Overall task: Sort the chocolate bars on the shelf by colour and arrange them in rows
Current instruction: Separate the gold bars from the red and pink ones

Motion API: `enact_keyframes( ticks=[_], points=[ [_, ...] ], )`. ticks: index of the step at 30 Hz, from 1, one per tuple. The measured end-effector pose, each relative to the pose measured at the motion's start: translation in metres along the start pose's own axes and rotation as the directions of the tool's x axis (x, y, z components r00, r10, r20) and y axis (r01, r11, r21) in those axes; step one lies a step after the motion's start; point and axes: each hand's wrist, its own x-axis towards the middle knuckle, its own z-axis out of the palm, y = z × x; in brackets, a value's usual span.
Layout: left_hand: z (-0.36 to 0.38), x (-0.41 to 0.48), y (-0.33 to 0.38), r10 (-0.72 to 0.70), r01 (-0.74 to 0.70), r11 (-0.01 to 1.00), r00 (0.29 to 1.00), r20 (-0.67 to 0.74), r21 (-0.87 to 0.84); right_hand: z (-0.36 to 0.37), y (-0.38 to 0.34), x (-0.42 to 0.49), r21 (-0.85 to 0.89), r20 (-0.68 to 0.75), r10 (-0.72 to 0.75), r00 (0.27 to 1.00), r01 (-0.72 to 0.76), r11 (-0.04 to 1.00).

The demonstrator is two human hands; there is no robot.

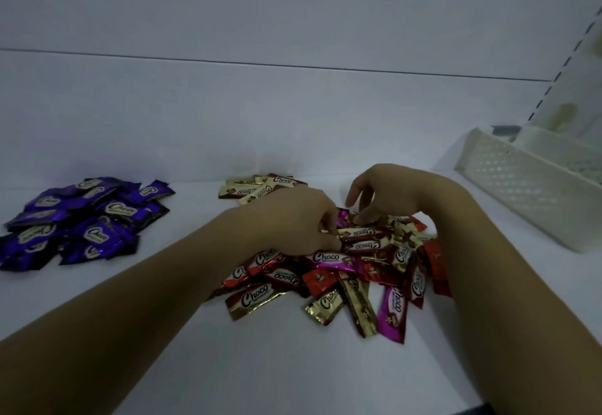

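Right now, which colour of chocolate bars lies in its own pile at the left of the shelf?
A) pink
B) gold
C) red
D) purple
D: the purple bars form a separate pile at the left, apart from the mixed pile of red, gold and pink.

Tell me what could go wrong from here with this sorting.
1. The gold pile lies just behind the mixed pile; the left hand or right hand may knock them together.
2. In this dim light, a red bar and a maroon bar may be confused.
3. The right forearm might drag the pink bar away.
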Motion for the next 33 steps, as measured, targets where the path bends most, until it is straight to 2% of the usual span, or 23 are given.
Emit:
enact_keyframes(
  ticks=[5, 8, 15, 18, 21, 25, 29, 33],
  points=[
    [-0.005, -0.002, -0.008, 0.005, 0.006, 0.995, 0.995, 0.100, -0.101, -0.002, 0.003, 0.000, 0.033, 0.007, -0.019, 1.000, 0.019, 0.999],
    [-0.003, -0.001, -0.011, 0.001, 0.008, 0.993, 0.997, 0.080, -0.117, -0.003, 0.001, -0.001, 0.029, 0.028, -0.020, 0.999, 0.019, 0.999],
    [0.001, 0.004, -0.016, -0.005, 0.018, 0.947, 0.999, 0.042, -0.320, 0.000, -0.003, -0.002, 0.112, 0.019, -0.008, 1.000, 0.006, 0.994],
    [-0.001, 0.003, -0.019, -0.019, 0.012, 0.932, 1.000, -0.017, -0.361, 0.000, -0.002, -0.003, 0.105, 0.006, -0.040, 0.999, 0.040, 0.994],
    [-0.005, 0.002, -0.023, -0.045, 0.018, 0.931, 0.997, -0.066, -0.365, -0.003, 0.000, -0.003, 0.103, -0.100, -0.068, 0.993, 0.078, 0.992],
    [-0.007, 0.000, -0.026, -0.029, 0.022, 0.934, 0.999, -0.015, -0.356, -0.010, 0.000, -0.008, 0.162, -0.274, -0.098, 0.957, 0.147, 0.976],
    [-0.002, 0.001, -0.024, -0.018, 0.032, 0.939, 0.999, 0.042, -0.343, -0.010, -0.005, -0.006, 0.281, -0.447, -0.089, 0.890, 0.234, 0.931],
    [-0.001, 0.002, -0.026, -0.034, 0.027, 0.948, 0.999, -0.016, -0.316, -0.003, -0.013, 0.002, 0.306, -0.476, -0.065, 0.877, 0.234, 0.923]
  ],
)
